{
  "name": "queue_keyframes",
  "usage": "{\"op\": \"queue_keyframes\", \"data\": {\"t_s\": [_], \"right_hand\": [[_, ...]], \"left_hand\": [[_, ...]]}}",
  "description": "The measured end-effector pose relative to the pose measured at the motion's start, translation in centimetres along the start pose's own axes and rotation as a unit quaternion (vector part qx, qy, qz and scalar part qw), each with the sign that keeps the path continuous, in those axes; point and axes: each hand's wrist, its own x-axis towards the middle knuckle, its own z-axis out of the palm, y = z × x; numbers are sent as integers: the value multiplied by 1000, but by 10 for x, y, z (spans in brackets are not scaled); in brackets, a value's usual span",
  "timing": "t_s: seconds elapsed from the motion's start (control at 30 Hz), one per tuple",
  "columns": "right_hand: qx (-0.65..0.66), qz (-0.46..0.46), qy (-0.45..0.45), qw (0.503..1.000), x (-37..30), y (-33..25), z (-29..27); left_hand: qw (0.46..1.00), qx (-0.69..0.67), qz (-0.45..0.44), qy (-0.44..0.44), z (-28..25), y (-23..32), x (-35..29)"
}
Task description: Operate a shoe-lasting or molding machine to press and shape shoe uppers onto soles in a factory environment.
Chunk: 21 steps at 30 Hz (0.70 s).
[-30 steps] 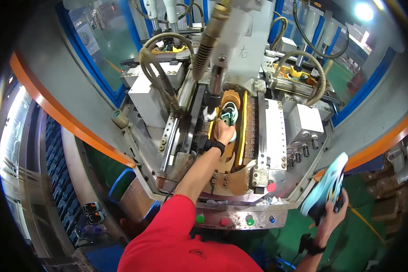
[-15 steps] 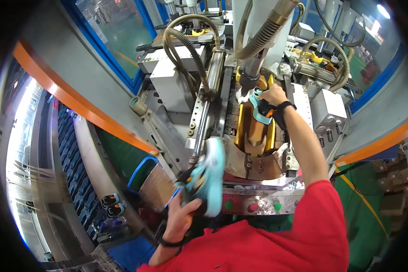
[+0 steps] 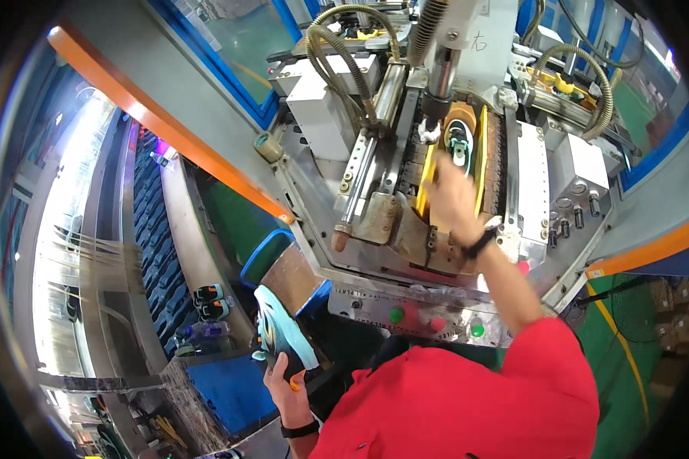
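Note:
At the lower left, my left hand (image 3: 287, 390) is closed around the heel end of a light-blue and black sports shoe (image 3: 285, 325), which it holds up with the toe pointing away from me. A second shoe (image 3: 459, 141), black and teal with a pale sole edge, sits in the padded bed of the press (image 3: 480, 161), between yellow side walls. My right hand (image 3: 453, 200) is over the near part of that bed, just on my side of the second shoe. Motion smears its fingers, so their grip is unclear. A metal ram (image 3: 439, 96) hangs beside the second shoe.
Green and red buttons (image 3: 396, 314) line the press's front panel. A blue-framed stool (image 3: 287, 279) stands left of the press. Farther left, small shoes (image 3: 210, 302) and a plastic bottle (image 3: 205, 330) lie beside a dark ridged conveyor (image 3: 157, 237). An orange-edged frame post (image 3: 168, 130) slants across.
The shoe my right hand held over the press now sits in its bed, and that hand has drawn back toward me. My left hand has moved left and down with its shoe.

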Motion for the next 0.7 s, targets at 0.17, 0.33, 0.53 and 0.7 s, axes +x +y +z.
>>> {"op": "queue_keyframes", "data": {"t_s": [0.17,0.33,0.53,0.7], "right_hand": [[186,-92,-52,977,-148,-47,37],[130,-94,-238,958,-243,16,157],[58,-139,-286,946,-248,28,172],[304,-86,-107,943,-154,-42,45]], "left_hand": [[997,-8,-11,-80,13,-8,-13],[998,5,-3,-57,21,-11,-42],[998,29,-26,-39,-8,-19,-57],[998,-21,-60,-23,-24,-26,-54]]}}
